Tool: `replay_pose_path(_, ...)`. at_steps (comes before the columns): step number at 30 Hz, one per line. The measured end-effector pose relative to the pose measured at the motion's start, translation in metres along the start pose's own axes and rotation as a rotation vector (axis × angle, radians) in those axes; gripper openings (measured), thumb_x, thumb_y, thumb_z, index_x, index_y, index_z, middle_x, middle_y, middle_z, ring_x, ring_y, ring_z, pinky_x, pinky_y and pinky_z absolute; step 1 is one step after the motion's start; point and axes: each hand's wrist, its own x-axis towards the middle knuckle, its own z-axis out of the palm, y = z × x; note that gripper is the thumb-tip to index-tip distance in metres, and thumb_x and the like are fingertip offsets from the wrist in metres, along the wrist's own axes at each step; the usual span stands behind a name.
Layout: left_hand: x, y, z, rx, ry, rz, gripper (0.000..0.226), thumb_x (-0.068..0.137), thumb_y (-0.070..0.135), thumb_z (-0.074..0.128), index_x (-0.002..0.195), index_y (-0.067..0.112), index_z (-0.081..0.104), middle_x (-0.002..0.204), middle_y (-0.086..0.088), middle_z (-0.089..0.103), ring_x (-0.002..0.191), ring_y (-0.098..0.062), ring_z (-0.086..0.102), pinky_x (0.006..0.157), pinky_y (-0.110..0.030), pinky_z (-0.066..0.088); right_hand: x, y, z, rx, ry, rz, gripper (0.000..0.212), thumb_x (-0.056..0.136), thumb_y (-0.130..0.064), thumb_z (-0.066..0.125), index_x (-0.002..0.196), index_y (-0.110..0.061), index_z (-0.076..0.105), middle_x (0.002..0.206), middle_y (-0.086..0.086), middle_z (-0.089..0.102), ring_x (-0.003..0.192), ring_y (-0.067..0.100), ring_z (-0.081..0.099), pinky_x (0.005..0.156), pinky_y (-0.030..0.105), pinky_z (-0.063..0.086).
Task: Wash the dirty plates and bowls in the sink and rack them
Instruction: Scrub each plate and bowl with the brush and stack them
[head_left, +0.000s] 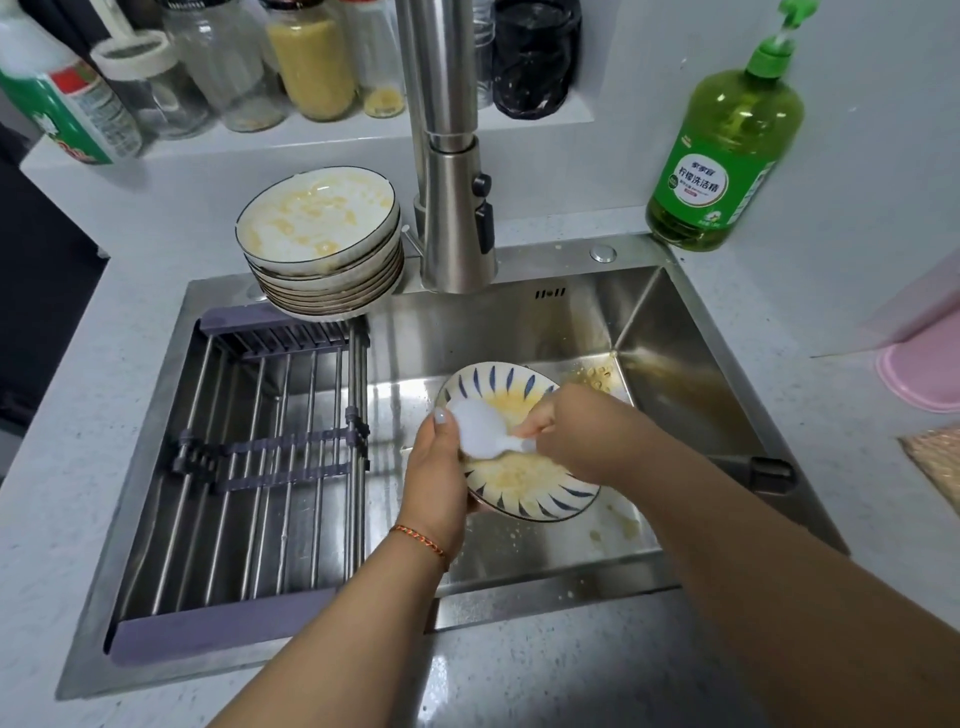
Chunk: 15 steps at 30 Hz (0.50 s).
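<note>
The right hand (566, 434) hides part of the plate (524, 483); shelf jars (311, 62) are cut off above

Blue-striped plate (524, 483) tilted over sink (675, 332), yellow-smeared; dirty stack (322, 244) behind rack (260, 467)

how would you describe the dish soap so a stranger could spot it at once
Start at the steel sink and go to its back right corner. The dish soap stands upright on the counter there, against the wall. It alone is a clear green bottle with a green pump.

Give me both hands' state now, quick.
Left hand: closed on the rim of the striped plate.
Right hand: closed on the white scraper.
</note>
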Motion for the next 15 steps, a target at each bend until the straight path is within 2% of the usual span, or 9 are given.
replay_pose_path(2, 0.002, 0.001, -0.005, -0.001, 0.045, 0.002, 0.038, 0.100, 0.054, 0.031, 0.112, 0.031, 0.058, 0.110, -0.008, 0.069, 0.091, -0.030, 0.068, 0.068, -0.042, 0.053, -0.012, 0.000, -0.005, -0.109, -0.102, -0.004, 0.018, 0.092, -0.020, 0.061, 0.106, -0.021, 0.072, 0.082, -0.004, 0.064, 0.066, 0.015, 0.055, 0.055, 0.021, 0.042)
replay_pose_path(4, 0.001, 0.002, -0.010, -0.036, 0.036, 0.022, 0.040, 0.100, 0.053, 0.031, 0.119, 0.030, 0.058, 0.113, -0.004, 0.069, 0.100, -0.028, 0.067, 0.074, -0.047, 0.056, -0.016, 0.007, -0.013, -0.185, -0.189, 0.048, 0.018, 0.093, -0.016, 0.058, 0.106, -0.016, 0.070, 0.077, -0.003, 0.060, 0.063, 0.014, 0.053, 0.053, 0.019, 0.043)
replay_pose_path(5, -0.001, 0.001, -0.010, -0.038, 0.025, 0.038, 0.040, 0.100, 0.052, 0.031, 0.119, 0.031, 0.060, 0.115, -0.003, 0.069, 0.104, -0.028, 0.066, 0.078, -0.051, 0.057, -0.014, 0.011, -0.018, -0.222, -0.182, 0.097, 0.019, 0.094, -0.015, 0.056, 0.107, -0.015, 0.069, 0.081, -0.001, 0.063, 0.066, 0.015, 0.056, 0.059, 0.021, 0.048)
replay_pose_path(7, -0.005, 0.000, -0.009, -0.004, 0.002, 0.062, 0.036, 0.100, 0.052, 0.034, 0.108, 0.037, 0.065, 0.113, -0.001, 0.070, 0.108, -0.027, 0.066, 0.085, -0.057, 0.054, -0.001, 0.019, -0.024, -0.317, -0.104, 0.204, 0.024, 0.093, -0.017, 0.052, 0.110, -0.016, 0.069, 0.097, 0.003, 0.068, 0.084, 0.017, 0.062, 0.081, 0.029, 0.053)
replay_pose_path(8, -0.007, -0.002, -0.007, 0.019, -0.015, 0.075, 0.035, 0.099, 0.052, 0.035, 0.105, 0.038, 0.067, 0.113, 0.000, 0.070, 0.108, -0.026, 0.065, 0.087, -0.058, 0.053, 0.005, 0.019, -0.024, -0.343, -0.057, 0.227, 0.025, 0.092, -0.019, 0.051, 0.110, -0.018, 0.068, 0.100, 0.003, 0.068, 0.089, 0.018, 0.063, 0.087, 0.033, 0.053)
replay_pose_path(9, -0.008, -0.003, -0.005, 0.037, -0.032, 0.086, 0.035, 0.099, 0.053, 0.036, 0.104, 0.038, 0.067, 0.113, 0.000, 0.070, 0.109, -0.026, 0.065, 0.089, -0.059, 0.052, 0.010, 0.015, -0.023, -0.325, -0.019, 0.216, 0.025, 0.093, -0.019, 0.050, 0.110, -0.019, 0.068, 0.099, 0.002, 0.068, 0.089, 0.020, 0.064, 0.087, 0.035, 0.053)
replay_pose_path(11, -0.009, -0.002, 0.002, 0.047, -0.028, 0.093, 0.036, 0.100, 0.051, 0.035, 0.106, 0.034, 0.065, 0.114, -0.003, 0.070, 0.109, -0.028, 0.065, 0.090, -0.057, 0.052, 0.014, 0.001, -0.017, -0.223, -0.006, 0.125, 0.024, 0.093, -0.018, 0.052, 0.111, -0.020, 0.068, 0.093, 0.001, 0.067, 0.076, 0.020, 0.062, 0.073, 0.029, 0.054)
replay_pose_path(13, -0.005, 0.000, 0.003, 0.011, 0.041, 0.076, 0.034, 0.102, 0.046, 0.033, 0.102, 0.029, 0.063, 0.108, -0.006, 0.069, 0.108, -0.034, 0.064, 0.085, -0.050, 0.054, 0.002, -0.015, -0.013, -0.161, -0.090, 0.033, 0.023, 0.095, -0.017, 0.056, 0.114, -0.020, 0.067, 0.082, -0.004, 0.061, 0.060, 0.013, 0.051, 0.052, 0.020, 0.043)
replay_pose_path(15, -0.003, 0.004, -0.003, -0.012, 0.098, 0.065, 0.032, 0.103, 0.043, 0.032, 0.100, 0.027, 0.059, 0.101, -0.003, 0.067, 0.102, -0.033, 0.063, 0.075, -0.040, 0.053, -0.014, -0.016, -0.013, -0.160, -0.214, 0.002, 0.021, 0.094, -0.016, 0.057, 0.113, -0.018, 0.067, 0.073, -0.005, 0.055, 0.054, 0.010, 0.047, 0.046, 0.018, 0.040)
